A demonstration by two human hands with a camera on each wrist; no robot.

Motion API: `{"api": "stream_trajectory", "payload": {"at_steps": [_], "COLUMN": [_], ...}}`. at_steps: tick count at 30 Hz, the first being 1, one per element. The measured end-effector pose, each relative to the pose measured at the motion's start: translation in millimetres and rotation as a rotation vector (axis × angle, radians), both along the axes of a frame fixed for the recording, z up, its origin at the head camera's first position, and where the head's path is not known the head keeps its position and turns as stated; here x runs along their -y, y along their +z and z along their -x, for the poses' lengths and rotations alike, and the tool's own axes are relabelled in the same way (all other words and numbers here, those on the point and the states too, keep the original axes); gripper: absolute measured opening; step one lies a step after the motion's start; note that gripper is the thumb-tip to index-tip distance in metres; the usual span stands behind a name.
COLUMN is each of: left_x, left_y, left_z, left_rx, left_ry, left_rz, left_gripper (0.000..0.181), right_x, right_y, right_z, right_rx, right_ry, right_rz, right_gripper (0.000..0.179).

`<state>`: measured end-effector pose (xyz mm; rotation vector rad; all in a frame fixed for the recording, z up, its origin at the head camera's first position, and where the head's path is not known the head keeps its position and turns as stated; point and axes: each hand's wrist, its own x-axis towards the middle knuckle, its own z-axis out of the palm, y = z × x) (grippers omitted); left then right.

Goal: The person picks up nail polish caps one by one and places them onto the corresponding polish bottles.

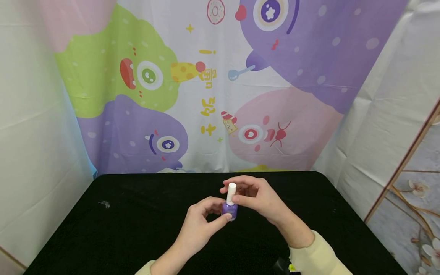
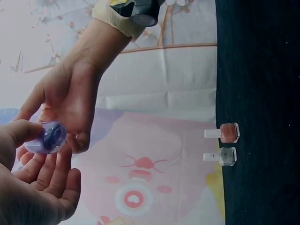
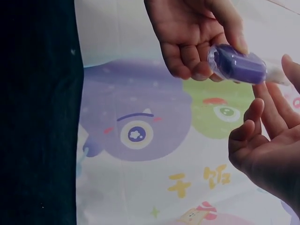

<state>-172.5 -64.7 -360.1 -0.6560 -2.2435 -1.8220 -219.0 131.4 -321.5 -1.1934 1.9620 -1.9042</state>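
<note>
A small nail polish bottle point(image 1: 229, 211) of purple polish with a white cap point(image 1: 232, 193) is held above the black table, nearly upright. My left hand point(image 1: 204, 219) pinches the glass body between thumb and fingers; the right wrist view shows that bottle point(image 3: 241, 68) in its grip. Around the white cap my right hand point(image 1: 262, 198) has its fingers loosely spread, the thumb beside the cap. In the right wrist view the right thumb point(image 3: 291, 70) appears slightly apart from the cap. From the left wrist, the bottle's base point(image 2: 52, 137) faces the camera.
Two more nail polish bottles, one pinkish point(image 2: 229, 133) and one greyish point(image 2: 228, 156), show on the black table in the left wrist view. A small clear scrap point(image 1: 104, 204) lies on the table point(image 1: 144, 214) at left. A cartoon curtain point(image 1: 206, 152) hangs behind.
</note>
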Motion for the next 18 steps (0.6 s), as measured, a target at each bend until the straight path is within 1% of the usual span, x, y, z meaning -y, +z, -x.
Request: {"api": "stream_trajectory", "payload": {"at_steps": [5, 10, 18], "left_x": [0.1, 0.1, -0.1], "left_y": [0.2, -0.9, -0.8], "left_z": [-0.4, -0.1, -0.1], "left_rx": [0.016, 0.032, 0.045], "left_ry": [-0.01, -0.03, -0.037], "left_rz": [-0.001, 0.007, 0.013], "left_gripper": [0.02, 0.021, 0.023], "right_x": [-3.5, -4.2, -4.6], "right_y": [0.1, 1.0, 1.6], "right_z": [2.5, 3.1, 3.3], "right_rx": [0.032, 0.037, 0.034], "right_ry": [0.052, 0.1, 0.136], "right_rz": [0.007, 0.012, 0.019], "right_gripper": [0.034, 0.034, 0.026]}}
